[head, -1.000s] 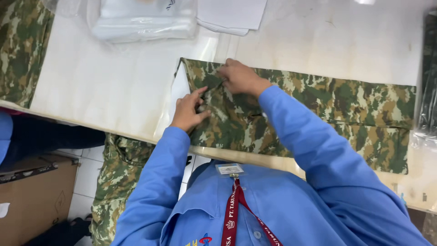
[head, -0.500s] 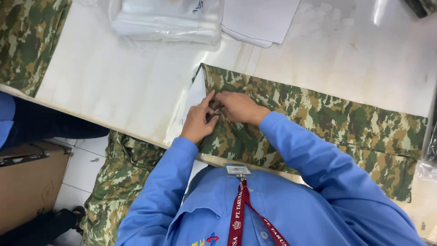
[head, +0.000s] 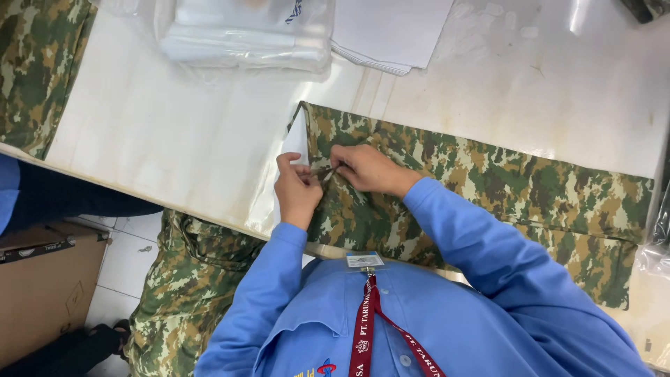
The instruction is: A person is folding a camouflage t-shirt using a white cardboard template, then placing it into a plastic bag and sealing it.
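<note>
Camouflage-print green and brown fabric garment [head: 488, 188] lies flat on the white worktable [head: 174, 146], its left end under both hands. Left hand [head: 298, 192] and right hand [head: 366, 169] meet at a small fold [head: 324, 171] near the garment's left edge; fingers of both are pinched narrow on that bit of cloth, fingertips nearly touching each other. What exactly sits in the pinch is too small to tell.

Garment's left edge ends just beyond the left hand, with a strip of white lining [head: 296, 136] showing there. Long edge runs away to the right of the right hand, up to the table's right side.

Open table surface to the left of the left hand and ahead of both hands. Further ahead: stack of clear plastic bags [head: 244, 35] and a pile of white paper sheets [head: 391, 31]. More camouflage cloth [head: 35, 63] at far left, another piece [head: 188, 286] hanging below the near table edge. Brown cardboard box [head: 42, 286] on the floor at lower left.
</note>
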